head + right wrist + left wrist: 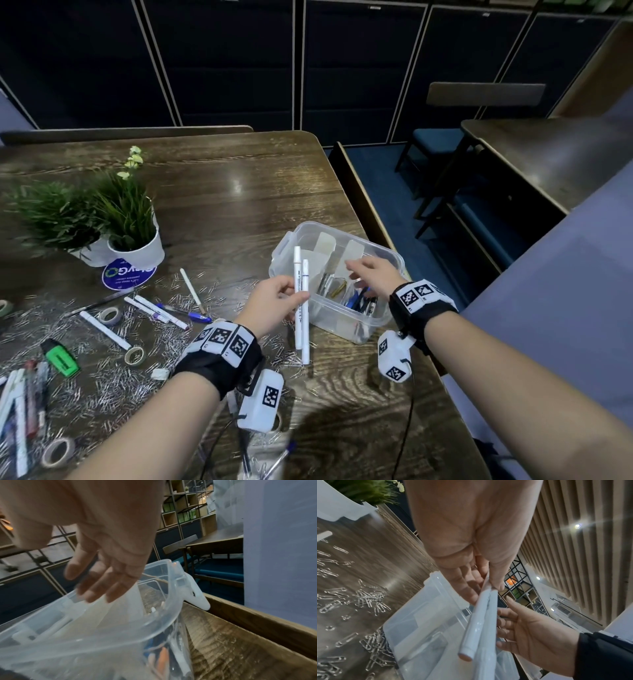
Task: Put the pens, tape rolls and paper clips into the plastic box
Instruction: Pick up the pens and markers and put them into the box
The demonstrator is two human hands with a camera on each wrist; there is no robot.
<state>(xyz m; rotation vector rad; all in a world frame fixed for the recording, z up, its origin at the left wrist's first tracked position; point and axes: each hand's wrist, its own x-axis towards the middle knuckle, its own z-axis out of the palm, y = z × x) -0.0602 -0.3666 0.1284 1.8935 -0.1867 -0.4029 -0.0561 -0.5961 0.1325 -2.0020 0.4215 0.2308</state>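
Observation:
My left hand [279,301] pinches two white pens [301,305] held upright just left of the clear plastic box [380,320]; the left wrist view shows the same pens [479,626] between thumb and fingers. My right hand [371,274] hovers open over the box with fingers spread toward the pens, holding nothing; its fingers [102,582] hang above the box rim [169,615]. Pens and clips lie inside the box. More pens [161,310], tape rolls [110,315] and many paper clips [113,380] lie scattered on the table to the left.
Two potted plants [135,240] and a blue round sticker [128,274] stand at the left back. A green highlighter [61,358] lies front left. The table's right edge [424,363] runs close beside the box, with a bench and another table beyond.

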